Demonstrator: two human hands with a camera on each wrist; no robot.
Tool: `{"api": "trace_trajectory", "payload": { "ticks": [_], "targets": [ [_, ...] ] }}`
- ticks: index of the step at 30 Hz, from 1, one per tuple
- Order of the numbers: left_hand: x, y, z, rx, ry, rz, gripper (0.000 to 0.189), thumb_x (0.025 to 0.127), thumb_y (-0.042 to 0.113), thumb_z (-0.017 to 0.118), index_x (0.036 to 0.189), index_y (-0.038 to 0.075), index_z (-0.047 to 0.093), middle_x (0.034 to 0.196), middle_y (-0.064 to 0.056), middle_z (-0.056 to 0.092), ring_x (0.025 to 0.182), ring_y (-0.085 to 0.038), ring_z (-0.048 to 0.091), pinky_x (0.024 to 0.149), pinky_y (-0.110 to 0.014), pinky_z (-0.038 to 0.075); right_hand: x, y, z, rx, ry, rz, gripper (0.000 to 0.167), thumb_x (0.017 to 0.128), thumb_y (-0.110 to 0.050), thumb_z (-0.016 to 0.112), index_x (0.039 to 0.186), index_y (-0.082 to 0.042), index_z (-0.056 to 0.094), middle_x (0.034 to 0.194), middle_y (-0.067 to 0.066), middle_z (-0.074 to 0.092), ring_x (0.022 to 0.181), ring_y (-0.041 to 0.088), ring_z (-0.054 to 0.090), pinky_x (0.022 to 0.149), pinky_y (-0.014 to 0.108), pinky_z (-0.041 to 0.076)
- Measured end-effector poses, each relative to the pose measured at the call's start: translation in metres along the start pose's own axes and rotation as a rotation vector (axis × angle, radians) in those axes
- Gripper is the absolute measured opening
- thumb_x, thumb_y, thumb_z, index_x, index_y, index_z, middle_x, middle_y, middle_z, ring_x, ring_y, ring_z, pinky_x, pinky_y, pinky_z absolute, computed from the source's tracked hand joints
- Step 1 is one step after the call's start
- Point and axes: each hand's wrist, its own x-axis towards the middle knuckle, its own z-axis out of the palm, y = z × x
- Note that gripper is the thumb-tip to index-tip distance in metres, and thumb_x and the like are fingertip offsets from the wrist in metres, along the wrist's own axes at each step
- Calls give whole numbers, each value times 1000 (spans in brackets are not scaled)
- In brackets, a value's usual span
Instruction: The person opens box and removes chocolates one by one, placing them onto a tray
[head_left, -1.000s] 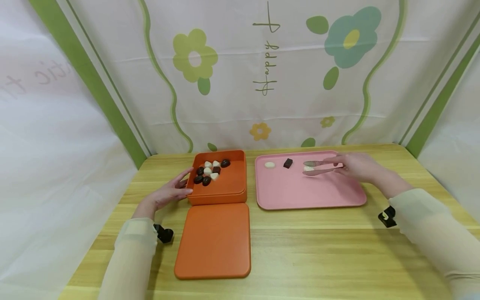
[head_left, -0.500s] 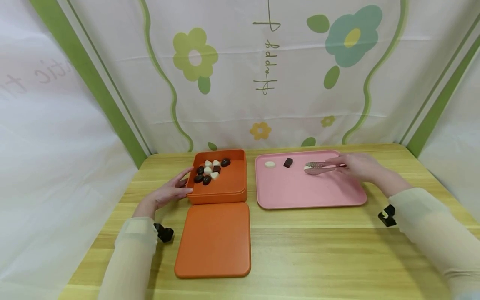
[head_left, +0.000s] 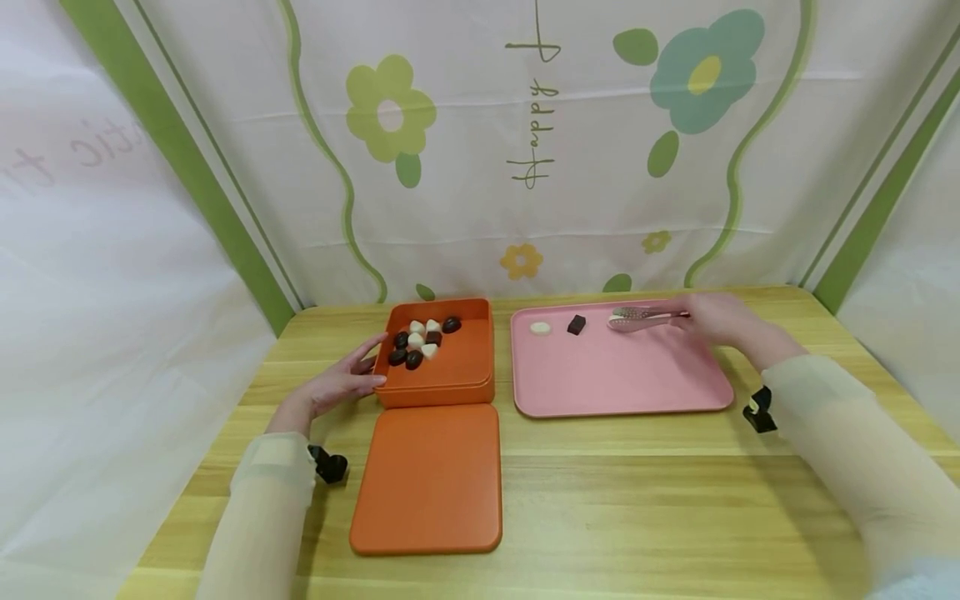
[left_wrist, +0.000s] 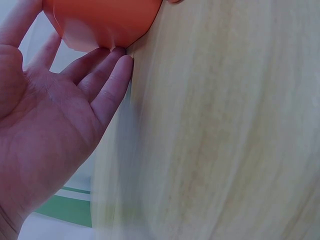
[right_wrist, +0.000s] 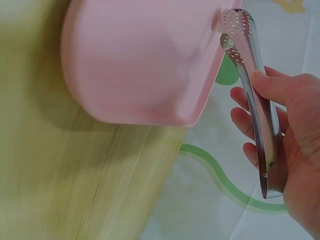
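Observation:
In the head view my right hand holds metal tongs with perforated tips over the back of the pink tray. A white piece shows between the tips, mostly hidden. Farther left on the tray lie a white oval piece and a dark chocolate block. My left hand rests against the left side of the orange box, fingers fairly straight and spread; the left wrist view shows its fingertips at the box wall. Several dark and white chocolates sit in the box's left part.
An orange lid lies flat on the wooden table, right in front of the box. Behind the table hangs a white cloth printed with flowers, with more cloth at both sides.
The tongs closed around the white piece, and my right hand then moved slightly toward the back of the tray with them. My left hand, the box and the lid stayed in place.

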Motion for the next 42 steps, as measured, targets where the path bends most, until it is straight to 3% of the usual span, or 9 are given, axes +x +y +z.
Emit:
{"api": "trace_trajectory", "payload": {
  "ticks": [8, 14, 19, 25, 27, 31, 37, 42],
  "targets": [
    [0, -1, -1, 7, -2, -2, 86, 96, 13, 62, 158, 28, 5, 160, -20, -3, 144, -39, 13, 110, -54, 24, 12, 4, -1, -29, -44, 27, 36, 93, -13, 63, 129, -9, 64, 106, 21, 67, 87, 37, 62, 71, 56, 48],
    [0, 0, 0, 10, -6, 4, 85, 97, 14, 62, 158, 28, 4, 160, -20, -3, 144, -40, 14, 110, -54, 23, 14, 4, 0, -11, -48, 34, 39, 93, -13, 62, 131, -11, 63, 100, 17, 68, 75, 26, 58, 60, 45, 45],
    [0, 2, 0, 10, -3, 1, 86, 96, 14, 62, 158, 28, 4, 160, -20, -2, 143, -40, 16, 110, -54, 24, 15, -2, -9, 26, -18, 15, 43, 93, -12, 62, 136, -8, 58, 106, 18, 68, 82, 28, 62, 65, 47, 49],
    [0, 0, 0, 11, -1, 1, 86, 96, 14, 63, 158, 27, 4, 160, -20, -3, 144, -40, 14, 110, -54, 23, 23, -30, -30, 94, -23, -2, 46, 96, -11, 59, 142, -7, 51, 115, 21, 64, 98, 35, 63, 76, 50, 50],
    [0, -1, -1, 16, -3, 3, 86, 96, 14, 63, 158, 27, 4, 160, -20, -4, 144, -40, 13, 110, -54, 23, 28, -43, -36, 91, -35, -10, 48, 97, -14, 57, 145, -16, 50, 120, 17, 64, 90, 32, 64, 70, 48, 49],
    [1, -3, -2, 21, -6, 3, 86, 97, 14, 62, 158, 28, 4, 160, -21, -4, 143, -41, 15, 110, -54, 24, 37, -67, -46, 80, -41, -48, 48, 97, -15, 57, 144, -21, 51, 122, 11, 63, 84, 24, 62, 67, 43, 47],
    [1, -5, -3, 29, -13, 9, 85, 97, 14, 61, 158, 29, 3, 160, -21, -4, 144, -40, 14, 110, -54, 23, 52, -96, -49, 107, -27, -166, 44, 96, -9, 59, 139, -14, 57, 104, 7, 63, 81, 21, 55, 70, 39, 44],
    [1, -4, -3, 35, -16, 6, 84, 98, 14, 60, 158, 29, 2, 160, -21, -4, 143, -41, 14, 110, -54, 23, 64, -118, -52, 152, -51, -216, 42, 96, -8, 59, 138, -12, 57, 120, 12, 63, 91, 23, 59, 78, 42, 47]
  ]
}}
